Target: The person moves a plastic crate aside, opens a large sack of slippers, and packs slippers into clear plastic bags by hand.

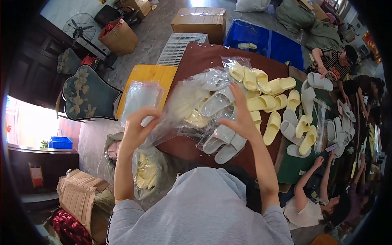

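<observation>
My left hand (141, 125) pinches the edge of a clear plastic bag (165, 120), which spreads out blurred over the near left of the brown table. To its right, my right hand (241, 114) has thumb and fingers spread beside a grey slipper (217, 102); I see nothing gripped in it. Closer to me lies a pair of grey slippers (224, 145). Yellow slippers (261, 103) are heaped just right of my right hand. Under my left hand, a stack of clear bags (142, 100) rests on a yellow board (153, 70).
A brown table (200, 55) carries the slippers. Blue crates (267, 30), a white plastic crate (179, 45) and a cardboard box (199, 20) stand beyond it. Co-workers handle slippers along the green table (288, 163) at right. A sack with yellow slippers (146, 173) is below my left arm.
</observation>
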### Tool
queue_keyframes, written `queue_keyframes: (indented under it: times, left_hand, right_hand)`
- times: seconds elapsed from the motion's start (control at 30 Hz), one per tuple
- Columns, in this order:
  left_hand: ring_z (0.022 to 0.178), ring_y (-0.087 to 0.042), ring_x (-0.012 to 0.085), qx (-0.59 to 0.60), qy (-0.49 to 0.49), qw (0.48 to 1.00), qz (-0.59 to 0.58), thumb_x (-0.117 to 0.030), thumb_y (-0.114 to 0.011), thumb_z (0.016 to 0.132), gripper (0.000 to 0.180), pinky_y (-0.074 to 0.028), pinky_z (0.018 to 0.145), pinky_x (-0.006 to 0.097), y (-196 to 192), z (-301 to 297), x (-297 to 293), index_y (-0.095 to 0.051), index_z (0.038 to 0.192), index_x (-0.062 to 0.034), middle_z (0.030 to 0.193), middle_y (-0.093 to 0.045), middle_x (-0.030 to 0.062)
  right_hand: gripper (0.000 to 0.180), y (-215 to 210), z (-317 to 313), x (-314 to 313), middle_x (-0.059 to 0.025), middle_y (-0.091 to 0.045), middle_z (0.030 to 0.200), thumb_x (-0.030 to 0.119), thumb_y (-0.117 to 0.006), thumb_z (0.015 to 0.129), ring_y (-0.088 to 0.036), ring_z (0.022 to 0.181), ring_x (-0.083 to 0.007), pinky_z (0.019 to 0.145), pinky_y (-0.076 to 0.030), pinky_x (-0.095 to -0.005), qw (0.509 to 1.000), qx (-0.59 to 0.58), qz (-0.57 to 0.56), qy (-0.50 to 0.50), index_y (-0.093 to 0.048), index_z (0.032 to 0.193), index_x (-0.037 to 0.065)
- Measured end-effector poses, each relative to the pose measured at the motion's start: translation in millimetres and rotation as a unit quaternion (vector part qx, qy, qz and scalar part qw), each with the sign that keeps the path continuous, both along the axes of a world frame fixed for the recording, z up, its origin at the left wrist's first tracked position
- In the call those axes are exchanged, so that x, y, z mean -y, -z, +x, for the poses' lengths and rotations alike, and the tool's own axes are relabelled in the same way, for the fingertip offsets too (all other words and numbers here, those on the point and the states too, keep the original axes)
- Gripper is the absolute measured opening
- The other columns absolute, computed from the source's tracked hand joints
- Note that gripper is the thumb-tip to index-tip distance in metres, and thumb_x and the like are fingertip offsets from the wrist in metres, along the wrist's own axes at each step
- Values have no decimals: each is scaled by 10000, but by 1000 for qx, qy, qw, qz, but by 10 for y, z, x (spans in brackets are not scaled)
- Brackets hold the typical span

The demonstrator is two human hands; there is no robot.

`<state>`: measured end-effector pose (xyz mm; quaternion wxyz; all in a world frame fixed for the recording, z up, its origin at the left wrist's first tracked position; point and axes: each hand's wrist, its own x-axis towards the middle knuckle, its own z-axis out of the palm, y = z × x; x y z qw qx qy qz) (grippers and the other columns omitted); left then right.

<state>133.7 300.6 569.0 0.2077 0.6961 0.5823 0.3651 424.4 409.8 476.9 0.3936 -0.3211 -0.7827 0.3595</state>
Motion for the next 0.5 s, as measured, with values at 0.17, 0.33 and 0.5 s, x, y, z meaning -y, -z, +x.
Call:
queue_keyframes:
  times: [0.17, 0.33, 0.5]
  left_hand:
    - [749, -613, 264, -94, 120, 984, 96, 8, -658, 729, 168, -485, 639, 334, -123, -31, 238, -616, 882, -49, 828, -623, 79]
    - [714, -606, 232, -93, 61, 980, 163, -2, -661, 739, 440, -480, 621, 337, 16, -187, 516, -555, 1161, -66, 806, -620, 63]
    - [775, -611, 170, 124, -92, 988, 0, -23, -675, 753, 595, -489, 705, 315, 265, -329, 774, -429, 1292, -73, 851, -632, 44]
  right_hand:
    - [965, -292, -562, 2, -91, -515, 1244, 231, -802, 618, -348, 1294, -289, 1112, -115, -481, 990, 62, 43, -118, -252, 1394, 68]
    - [337, 74, -544, 158, -99, -616, 871, 126, -718, 709, -591, 868, -250, 998, -353, -413, 985, 117, 36, -120, -601, 1018, 60]
    - [142, 368, -482, 178, -112, -607, 818, 35, -664, 742, -592, 771, -248, 742, -454, -318, 981, 85, -100, -140, -602, 865, -1]
